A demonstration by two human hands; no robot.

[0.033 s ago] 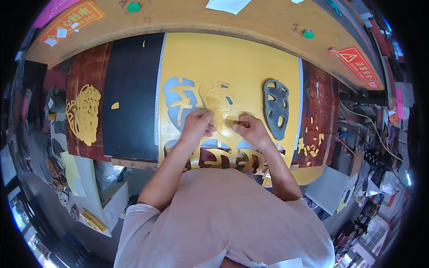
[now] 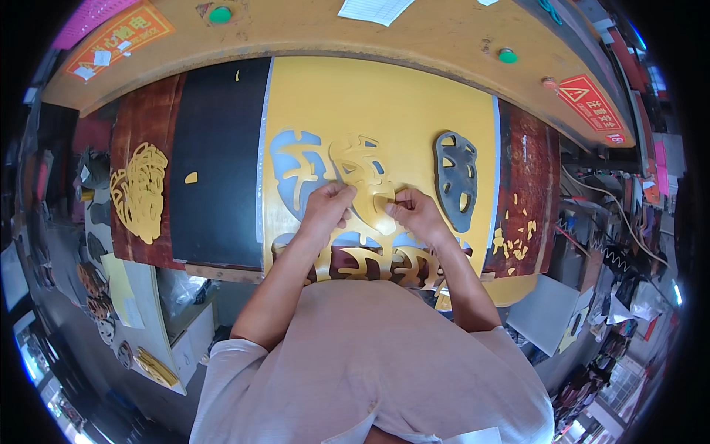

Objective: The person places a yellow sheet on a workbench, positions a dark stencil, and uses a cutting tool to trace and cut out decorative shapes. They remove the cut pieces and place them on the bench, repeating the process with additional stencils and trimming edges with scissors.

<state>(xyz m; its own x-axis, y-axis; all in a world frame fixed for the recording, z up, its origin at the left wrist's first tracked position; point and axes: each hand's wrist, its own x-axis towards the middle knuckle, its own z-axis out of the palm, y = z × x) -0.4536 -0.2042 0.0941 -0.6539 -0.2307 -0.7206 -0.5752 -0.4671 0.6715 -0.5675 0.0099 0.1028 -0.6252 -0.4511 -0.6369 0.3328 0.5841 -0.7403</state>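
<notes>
Over the yellow sheet, both hands hold a yellow cut-out piece with curved openings, shaped like a shoe part. My left hand is closed at its left edge, thumb and forefinger pinched. My right hand pinches its lower right side. To the left of the piece, the sheet has a matching cut-out opening, with a pale blue layer showing under it. A dark cutting die of similar outline lies on the sheet to the right. Further cut openings run along the sheet's near edge, close to my body.
A pile of yellow cut pieces lies at the left on a reddish-brown board. Small yellow scraps are scattered on the right board. A dark panel carries one scrap. Beyond the sheet runs a machine beam with green buttons.
The lower part of the cut-out piece now shows larger and flatter between my hands, reaching nearer to my body. My hands have hardly shifted.
</notes>
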